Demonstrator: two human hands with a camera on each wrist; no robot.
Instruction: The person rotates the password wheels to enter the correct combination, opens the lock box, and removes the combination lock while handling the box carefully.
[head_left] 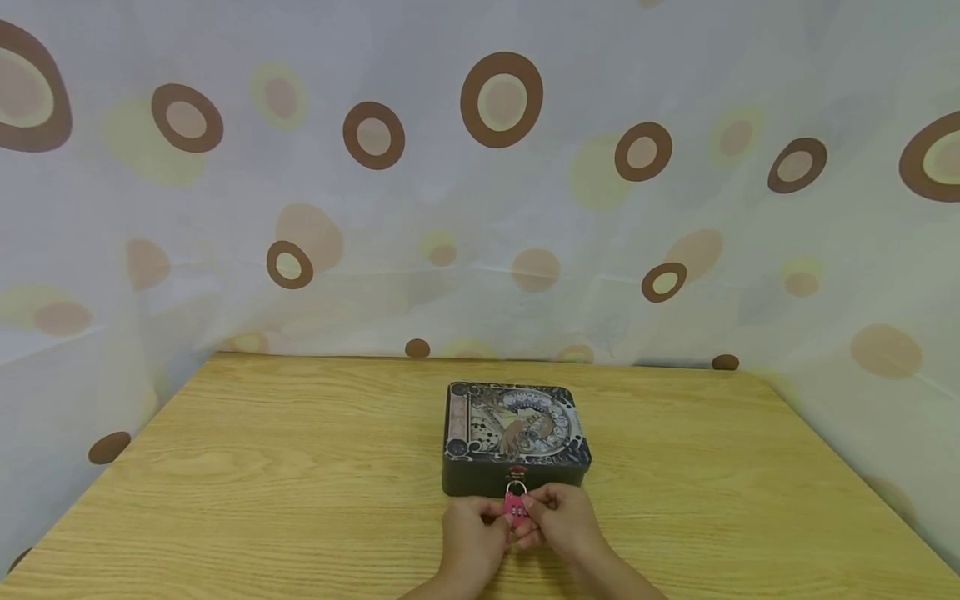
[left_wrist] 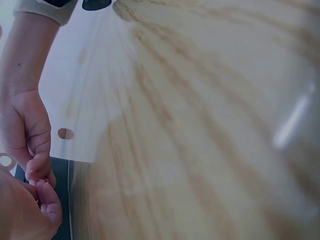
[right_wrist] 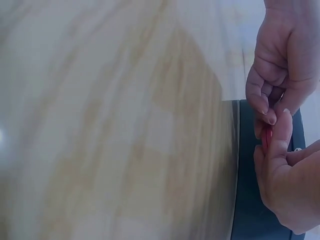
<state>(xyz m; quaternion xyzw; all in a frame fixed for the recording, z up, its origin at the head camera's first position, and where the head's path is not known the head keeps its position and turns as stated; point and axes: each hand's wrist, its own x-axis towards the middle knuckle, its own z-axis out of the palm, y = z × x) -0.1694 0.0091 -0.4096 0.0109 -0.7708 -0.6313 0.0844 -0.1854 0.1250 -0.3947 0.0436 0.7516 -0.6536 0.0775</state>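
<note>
A small pink combination padlock [head_left: 515, 509] with number dials and a metal shackle is at the front of a dark tin box [head_left: 480, 478] with a patterned lid. Its shackle overlaps the box's red front catch [head_left: 517, 471] in the head view. From the left, my left hand [head_left: 471, 537] pinches the padlock's side between thumb and fingers. My right hand [head_left: 566, 525] grips its other side, thumb at the upper edge. In the right wrist view only a red strip of the padlock [right_wrist: 267, 137] shows between the fingers; the hands hide most of it.
The box stands on a wood-grain table [head_left: 300, 467]. Behind and at both sides hangs a pale curtain [head_left: 450, 200] printed with brown rings and beige spots, meeting the table's back edge.
</note>
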